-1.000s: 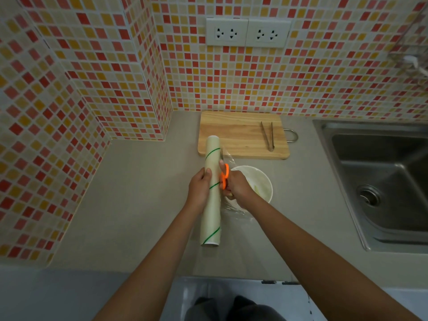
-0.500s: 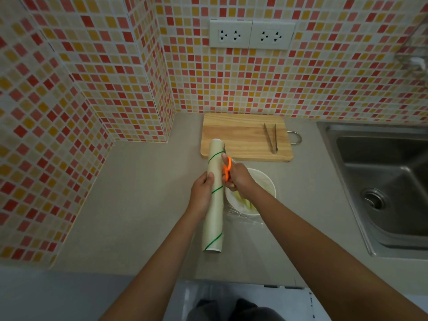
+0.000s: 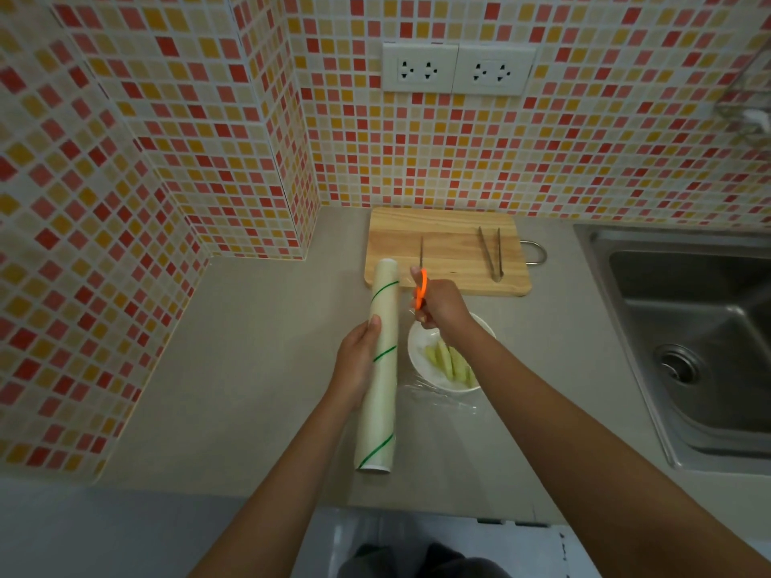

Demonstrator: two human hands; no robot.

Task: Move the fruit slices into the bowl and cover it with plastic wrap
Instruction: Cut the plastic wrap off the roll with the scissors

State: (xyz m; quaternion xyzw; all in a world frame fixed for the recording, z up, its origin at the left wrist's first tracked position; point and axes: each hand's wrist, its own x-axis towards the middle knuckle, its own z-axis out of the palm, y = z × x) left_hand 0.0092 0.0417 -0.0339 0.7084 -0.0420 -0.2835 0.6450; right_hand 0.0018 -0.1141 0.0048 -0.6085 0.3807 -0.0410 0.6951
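I am watching the left hand (image 3: 359, 360) gripping a long cream roll of plastic wrap (image 3: 380, 365) with green spiral stripes, held lengthwise just left of the white bowl (image 3: 421, 360). The right hand (image 3: 443, 306) is closing around orange-handled scissors (image 3: 421, 281), blades pointing away over the wooden cutting board (image 3: 450, 244). Pale green fruit slices (image 3: 448, 362) are lying in the bowl, clear film crinkling along its near edge. Metal tongs (image 3: 490, 254) are resting on the board. The grey bench (image 3: 258, 348) is meeting mosaic tile walls, beside a steel sink (image 3: 688, 327).
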